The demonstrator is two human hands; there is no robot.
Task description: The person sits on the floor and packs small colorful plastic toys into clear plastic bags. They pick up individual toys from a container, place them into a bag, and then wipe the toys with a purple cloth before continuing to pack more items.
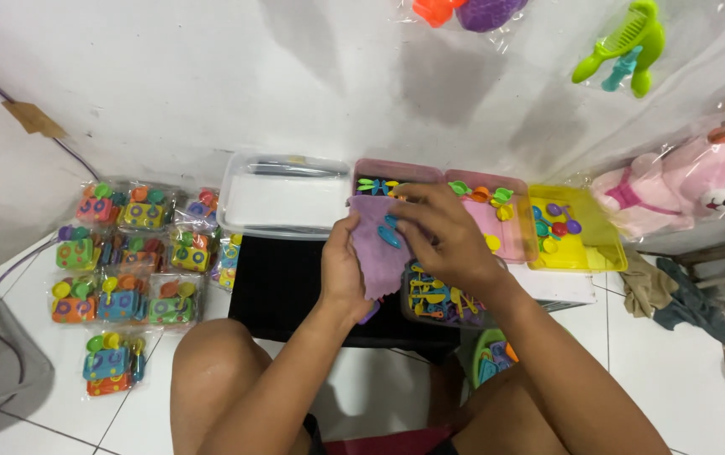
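My left hand (344, 268) holds a flat purple plastic tray (377, 243) upright from its left edge, over a black box top (282, 282). My right hand (442, 236) rests on the tray's right side, fingers pinching small teal toy pieces (389, 232) against it. Just below my right hand lies a clear container (440, 299) full of small coloured toy utensils.
Behind stand a clear lidded tub (282, 198), a pink bin (383, 173), a second pink bin (497, 215) and a yellow bin (581, 227) with toy pieces. Packed toy sets in bags (127, 261) lie on the floor left. A bagged pink plush (691, 190) sits right.
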